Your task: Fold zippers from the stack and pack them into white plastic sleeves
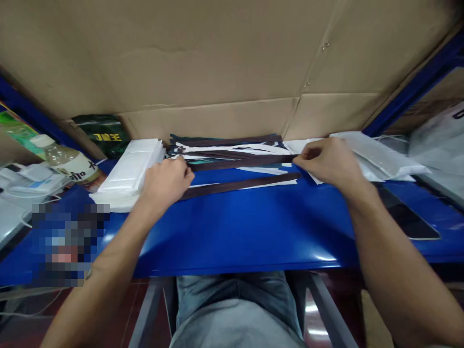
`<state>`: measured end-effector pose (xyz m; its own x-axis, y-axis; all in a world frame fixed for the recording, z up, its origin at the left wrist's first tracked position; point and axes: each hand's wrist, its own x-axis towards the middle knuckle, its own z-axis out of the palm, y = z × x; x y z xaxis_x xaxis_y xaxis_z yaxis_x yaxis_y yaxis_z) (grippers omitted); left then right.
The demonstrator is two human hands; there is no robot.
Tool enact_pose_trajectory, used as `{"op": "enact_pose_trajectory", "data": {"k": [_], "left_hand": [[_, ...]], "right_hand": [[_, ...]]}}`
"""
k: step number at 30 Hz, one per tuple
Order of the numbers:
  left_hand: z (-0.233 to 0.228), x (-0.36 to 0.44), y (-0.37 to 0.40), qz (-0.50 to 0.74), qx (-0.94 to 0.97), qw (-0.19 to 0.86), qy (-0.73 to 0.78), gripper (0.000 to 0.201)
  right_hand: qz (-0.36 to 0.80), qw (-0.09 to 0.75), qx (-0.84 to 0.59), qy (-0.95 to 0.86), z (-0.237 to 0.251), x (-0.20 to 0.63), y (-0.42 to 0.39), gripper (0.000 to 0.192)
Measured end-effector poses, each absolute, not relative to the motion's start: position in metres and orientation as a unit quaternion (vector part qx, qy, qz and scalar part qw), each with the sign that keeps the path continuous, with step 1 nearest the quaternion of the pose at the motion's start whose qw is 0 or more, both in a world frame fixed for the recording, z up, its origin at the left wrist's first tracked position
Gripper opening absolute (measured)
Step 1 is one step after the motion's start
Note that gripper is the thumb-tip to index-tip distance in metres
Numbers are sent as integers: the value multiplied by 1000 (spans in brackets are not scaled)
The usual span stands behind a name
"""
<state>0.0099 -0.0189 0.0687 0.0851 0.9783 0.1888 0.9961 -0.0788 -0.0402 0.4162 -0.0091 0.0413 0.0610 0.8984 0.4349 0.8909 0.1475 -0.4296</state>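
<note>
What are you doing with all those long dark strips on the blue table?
A person sits at a blue table and holds one long dark strip stretched between both hands. The left hand pinches its left end, the right hand its right end. Another dark strip lies flat just in front, and more dark and white strips are piled behind. A stack of white sheets sits beside the left hand, with a bottle further left.

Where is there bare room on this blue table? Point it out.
The blue table is bare along its near edge, between the two forearms and in front of the dark strips. It is crowded behind: the left hand and right hand pinch a strip, the white stack sits left, plastic bags right.
</note>
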Motion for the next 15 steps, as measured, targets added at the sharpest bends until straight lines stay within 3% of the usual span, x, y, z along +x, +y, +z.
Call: {"op": "enact_pose_trajectory", "data": {"k": [6, 10, 13, 15], "left_hand": [[71, -42, -33, 43, -721, 56, -689, 33], [67, -50, -26, 52, -724, -48, -686, 22], [68, -53, -20, 41, -717, -101, -688, 18], [67, -57, -16, 31, -707, -85, -701, 22]], "right_hand": [[54, 257, -689, -676, 48, 445, -13, 17], [92, 187, -676, -707, 40, 437, -7, 21], [127, 127, -665, -725, 30, 444, 1, 32], [111, 139, -665, -725, 24, 451, 5, 45]]}}
